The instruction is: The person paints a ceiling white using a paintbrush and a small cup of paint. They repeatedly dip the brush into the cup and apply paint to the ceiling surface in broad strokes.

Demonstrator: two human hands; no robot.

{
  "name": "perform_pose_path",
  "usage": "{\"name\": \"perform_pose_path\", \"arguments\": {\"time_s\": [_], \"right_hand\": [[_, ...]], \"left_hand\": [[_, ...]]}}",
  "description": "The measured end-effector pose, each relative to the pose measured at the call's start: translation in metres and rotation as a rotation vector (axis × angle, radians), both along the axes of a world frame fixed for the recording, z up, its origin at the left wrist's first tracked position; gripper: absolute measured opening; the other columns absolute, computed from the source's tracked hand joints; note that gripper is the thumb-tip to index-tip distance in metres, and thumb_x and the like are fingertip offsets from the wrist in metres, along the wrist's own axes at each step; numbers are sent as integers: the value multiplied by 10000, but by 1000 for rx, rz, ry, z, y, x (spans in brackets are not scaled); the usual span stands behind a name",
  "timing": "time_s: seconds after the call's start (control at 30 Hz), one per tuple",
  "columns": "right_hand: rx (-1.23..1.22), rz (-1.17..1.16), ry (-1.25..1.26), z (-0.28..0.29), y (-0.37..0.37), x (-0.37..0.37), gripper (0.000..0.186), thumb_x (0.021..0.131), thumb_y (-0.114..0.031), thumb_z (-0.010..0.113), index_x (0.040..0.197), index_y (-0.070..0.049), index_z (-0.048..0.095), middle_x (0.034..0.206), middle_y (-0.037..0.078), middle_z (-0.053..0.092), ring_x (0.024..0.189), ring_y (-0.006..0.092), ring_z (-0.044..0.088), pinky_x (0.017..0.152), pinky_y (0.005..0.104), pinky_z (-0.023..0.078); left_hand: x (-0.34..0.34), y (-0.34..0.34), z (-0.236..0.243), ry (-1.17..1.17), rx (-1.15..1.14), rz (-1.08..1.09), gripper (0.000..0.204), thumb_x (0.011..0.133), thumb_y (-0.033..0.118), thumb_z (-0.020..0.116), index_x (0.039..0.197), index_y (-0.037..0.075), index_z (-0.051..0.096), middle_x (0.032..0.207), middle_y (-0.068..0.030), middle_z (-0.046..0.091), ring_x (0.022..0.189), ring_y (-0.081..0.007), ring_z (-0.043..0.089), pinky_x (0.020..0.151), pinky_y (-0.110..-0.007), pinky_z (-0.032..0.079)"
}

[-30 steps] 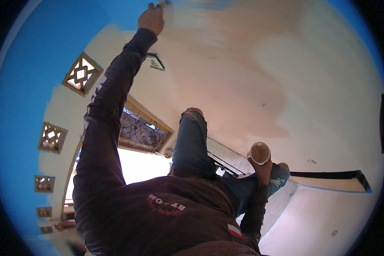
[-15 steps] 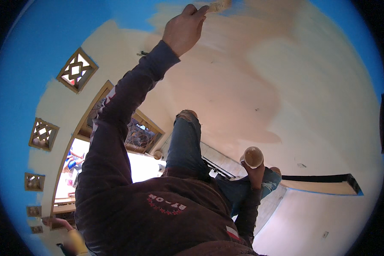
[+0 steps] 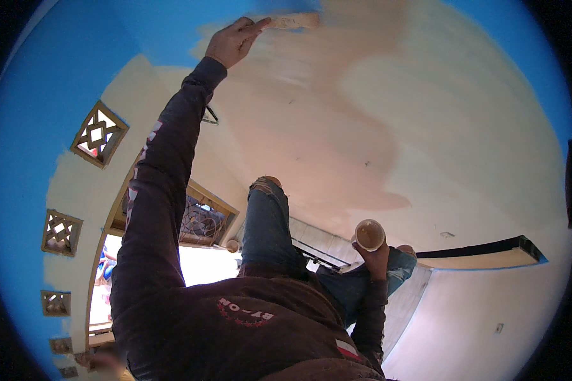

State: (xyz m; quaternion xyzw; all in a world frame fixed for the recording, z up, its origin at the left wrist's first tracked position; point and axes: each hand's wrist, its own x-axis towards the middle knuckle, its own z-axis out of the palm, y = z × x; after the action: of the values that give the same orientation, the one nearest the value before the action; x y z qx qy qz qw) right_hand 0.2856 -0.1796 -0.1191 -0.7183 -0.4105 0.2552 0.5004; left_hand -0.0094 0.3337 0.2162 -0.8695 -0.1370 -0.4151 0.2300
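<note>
My left hand is raised high on the left arm and closed around the handle of a paintbrush. The brush lies against the wall, where blue paint meets fresh beige paint. Low on the right, my right hand grips a round white cup from below and the side. The cup's open mouth shows beige paint inside, and it is held near my right knee.
Blue wall paint borders the beige on the left. Several lattice vent blocks line that wall beside a bright doorway and a grilled window. A dark-edged recess is at right. Another person is blurred at lower left.
My left hand and the paintbrush have shifted left and slightly down in the view, with more of the brush showing. The cup stays in my right hand, almost unmoved.
</note>
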Motion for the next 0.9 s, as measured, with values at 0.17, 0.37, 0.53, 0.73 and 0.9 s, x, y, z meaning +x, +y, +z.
{"name": "perform_pose_path", "arguments": {"time_s": [0.17,0.37,0.53,0.73,0.9], "right_hand": [[13,-7,35,21,3,-7,716,674,-193,928,1261,21,580,1158,156,708,1071,251,690,914,378,553],[27,-16,71,21,5,-6,701,675,-182,923,1256,20,586,1167,155,706,1078,249,689,920,379,553],[25,-10,74,21,4,-4,700,670,-172,925,1255,16,588,1166,150,707,1083,245,686,920,377,554],[46,-29,43,15,3,-4,704,666,-172,928,1258,9,592,1168,147,706,1086,242,685,923,376,554],[57,-39,37,14,2,-4,717,664,-178,930,1267,8,590,1174,146,705,1087,239,684,929,377,552]], "left_hand": [[-24,15,0,29,-6,104,437,1002,220,591,1416,357,563,1016,-16,641,753,-233,639,681,-373,586],[-57,28,5,70,-10,150,463,1016,219,571,1452,367,520,1023,-18,634,728,-228,626,673,-375,584],[-84,35,10,88,-37,218,451,1025,220,560,1452,361,523,1003,-11,622,691,-218,597,654,-382,566],[-114,43,11,85,-41,338,423,1025,238,564,1432,351,545,963,-13,606,683,-227,593,639,-399,548],[-148,47,12,71,-102,489,383,1025,250,556,1398,333,577,936,-41,600,693,-257,607,634,-430,544]]}}
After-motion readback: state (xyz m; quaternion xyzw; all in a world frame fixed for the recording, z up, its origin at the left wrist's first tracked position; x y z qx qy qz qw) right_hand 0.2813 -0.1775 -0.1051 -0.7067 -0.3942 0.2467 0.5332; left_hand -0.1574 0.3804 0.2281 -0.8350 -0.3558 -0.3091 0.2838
